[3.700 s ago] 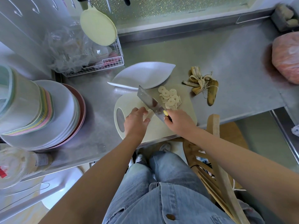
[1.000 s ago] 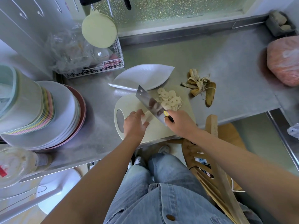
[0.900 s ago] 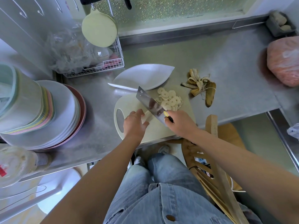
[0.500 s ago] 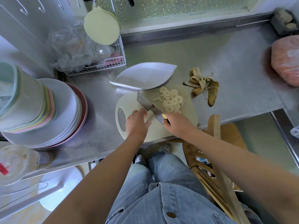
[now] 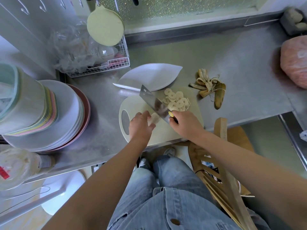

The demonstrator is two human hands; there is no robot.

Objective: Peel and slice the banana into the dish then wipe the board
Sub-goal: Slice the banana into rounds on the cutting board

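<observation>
My left fingers (image 5: pixel 144 115) curl on the soft pale banana stub (image 5: pixel 154 119); my right fingers (image 5: pixel 174 117) seemingly wrap the handle of the flat steel cleaver (image 5: pixel 154 103).

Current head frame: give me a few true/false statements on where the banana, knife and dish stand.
1. The sliced banana rounds lie in the white leaf-shaped dish. False: the dish is empty, and the rounds are piled on the pale cream cutting board.
2. The right hand grips the steel cleaver by its handle. True.
3. The left hand holds the unsliced banana stub on the board. True.
4. The yellow-brown banana peel lies on the board. False: it lies on the steel counter, to the right of the board.
</observation>
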